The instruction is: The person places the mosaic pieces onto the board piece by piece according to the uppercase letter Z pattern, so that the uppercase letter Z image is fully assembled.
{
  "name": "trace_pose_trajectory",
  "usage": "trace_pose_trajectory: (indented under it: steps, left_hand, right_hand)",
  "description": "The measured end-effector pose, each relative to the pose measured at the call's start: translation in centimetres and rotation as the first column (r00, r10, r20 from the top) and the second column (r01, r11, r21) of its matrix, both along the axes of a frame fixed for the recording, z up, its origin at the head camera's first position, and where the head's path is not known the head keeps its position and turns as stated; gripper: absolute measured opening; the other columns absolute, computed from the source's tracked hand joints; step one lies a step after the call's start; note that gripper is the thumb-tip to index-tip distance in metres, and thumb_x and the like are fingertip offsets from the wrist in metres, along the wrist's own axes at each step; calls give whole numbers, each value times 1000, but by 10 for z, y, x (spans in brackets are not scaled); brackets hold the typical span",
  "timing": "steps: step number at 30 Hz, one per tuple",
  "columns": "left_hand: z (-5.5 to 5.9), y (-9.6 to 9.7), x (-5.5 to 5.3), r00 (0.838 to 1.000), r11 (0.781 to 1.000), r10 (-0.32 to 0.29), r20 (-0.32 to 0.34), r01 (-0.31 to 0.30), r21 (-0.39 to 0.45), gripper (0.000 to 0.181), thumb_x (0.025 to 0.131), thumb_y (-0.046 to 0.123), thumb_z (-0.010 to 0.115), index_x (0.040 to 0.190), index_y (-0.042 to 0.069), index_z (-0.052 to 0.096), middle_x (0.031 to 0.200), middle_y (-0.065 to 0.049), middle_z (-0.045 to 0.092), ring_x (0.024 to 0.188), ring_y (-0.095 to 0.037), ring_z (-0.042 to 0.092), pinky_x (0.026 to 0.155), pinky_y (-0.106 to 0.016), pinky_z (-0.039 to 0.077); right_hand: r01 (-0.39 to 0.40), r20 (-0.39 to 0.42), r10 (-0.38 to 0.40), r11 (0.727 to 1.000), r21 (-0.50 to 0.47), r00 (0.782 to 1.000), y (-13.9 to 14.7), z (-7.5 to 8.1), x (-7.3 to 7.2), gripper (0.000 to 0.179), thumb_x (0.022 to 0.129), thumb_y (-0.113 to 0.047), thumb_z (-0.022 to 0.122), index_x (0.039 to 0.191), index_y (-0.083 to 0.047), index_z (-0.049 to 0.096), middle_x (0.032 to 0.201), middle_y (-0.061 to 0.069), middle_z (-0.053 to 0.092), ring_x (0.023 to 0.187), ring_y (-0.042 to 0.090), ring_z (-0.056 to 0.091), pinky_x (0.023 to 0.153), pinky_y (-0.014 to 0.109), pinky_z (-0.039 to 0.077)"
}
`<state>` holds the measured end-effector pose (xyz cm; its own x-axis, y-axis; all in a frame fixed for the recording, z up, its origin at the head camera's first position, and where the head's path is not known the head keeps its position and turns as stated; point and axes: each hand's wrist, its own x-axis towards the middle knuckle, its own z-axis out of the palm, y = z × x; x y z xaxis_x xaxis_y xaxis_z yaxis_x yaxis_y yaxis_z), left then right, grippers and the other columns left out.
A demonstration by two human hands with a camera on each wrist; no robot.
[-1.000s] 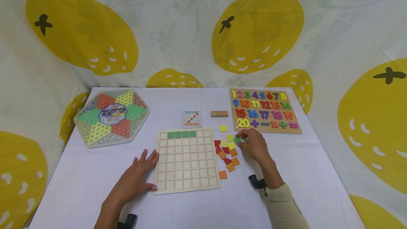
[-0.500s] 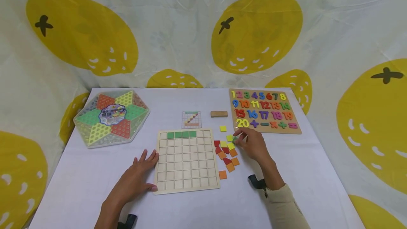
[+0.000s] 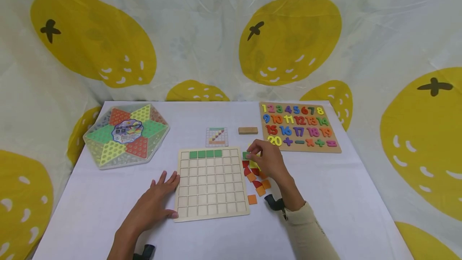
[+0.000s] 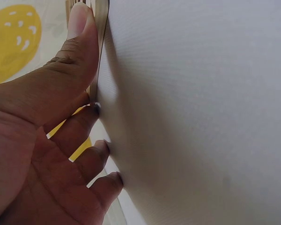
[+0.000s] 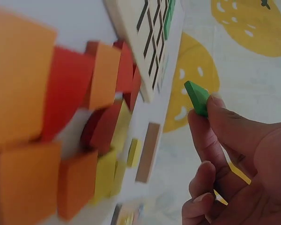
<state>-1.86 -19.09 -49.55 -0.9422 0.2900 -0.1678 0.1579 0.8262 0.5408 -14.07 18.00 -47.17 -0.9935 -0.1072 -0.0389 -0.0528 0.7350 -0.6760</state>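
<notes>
A wooden grid board (image 3: 211,179) lies on the white table, with several green square tiles (image 3: 205,154) set side by side in its top row. My left hand (image 3: 153,204) rests at the board's left edge, fingers spread and thumb at the near corner; the left wrist view shows the thumb (image 4: 79,42) against the board's side. Between thumb and index finger, my right hand (image 3: 268,161) pinches a green square tile (image 5: 196,98), held up near the board's upper right edge. Loose orange (image 3: 252,199), red (image 3: 246,164) and yellow tiles lie below that hand, some hidden by it.
Behind the board lies a small pattern card (image 3: 217,137), with a wooden block (image 3: 248,131) to its right. A number puzzle board (image 3: 301,127) stands at the back right. At the back left is a hexagonal Chinese checkers set (image 3: 126,136). A fruit-print cloth (image 3: 198,31) hangs behind.
My right hand has taken the green tile from beside the yellow tiles and moved left with it to the board's right edge. The left hand has stayed in place.
</notes>
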Motion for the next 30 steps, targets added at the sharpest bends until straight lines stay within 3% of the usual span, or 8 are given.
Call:
trace_pose_trajectory:
  steps: [11, 15, 23, 30]
  left_hand:
    - [0, 0, 0, 1000, 1000, 10, 28, -10, 2, 114, 62, 23, 100, 160, 5, 45, 170, -13, 37, 163, -46, 20, 128, -71, 21]
    - [0, -1, 0, 1000, 1000, 8, 21, -8, 10, 113, 62, 22, 100, 160, 5, 45, 170, -13, 37, 163, -46, 21, 128, -71, 21]
    - [0, 0, 0, 1000, 1000, 2, 9, -2, 5, 113, 61, 21, 101, 159, 4, 47, 169, -14, 38, 162, -48, 22, 127, -73, 22]
    - [-2, -1, 0, 1000, 1000, -2, -2, 2, 14, 113, 62, 21, 100, 159, 5, 46, 169, -14, 38, 162, -47, 22, 127, -72, 22]
  right_hand:
    - [-5, 90, 8, 999, -38, 996, -48, -7, -18, 11, 90, -22, 86, 92, -21, 75, 86, -2, 71, 90, 21, 61, 72, 33, 49]
    - [-5, 92, 8, 999, -36, 996, -59, -7, -23, 12, 89, -20, 87, 89, -19, 75, 82, 0, 69, 85, 21, 62, 69, 32, 49]
    - [20, 69, -25, 998, 63, 997, -70, -15, -29, 13, 88, -19, 87, 84, -19, 74, 76, -1, 66, 75, 17, 61, 61, 29, 45]
    - [24, 98, -35, 993, 114, 995, -75, -17, -33, 16, 89, -21, 87, 82, -20, 73, 76, 0, 65, 74, 18, 60, 61, 29, 45]
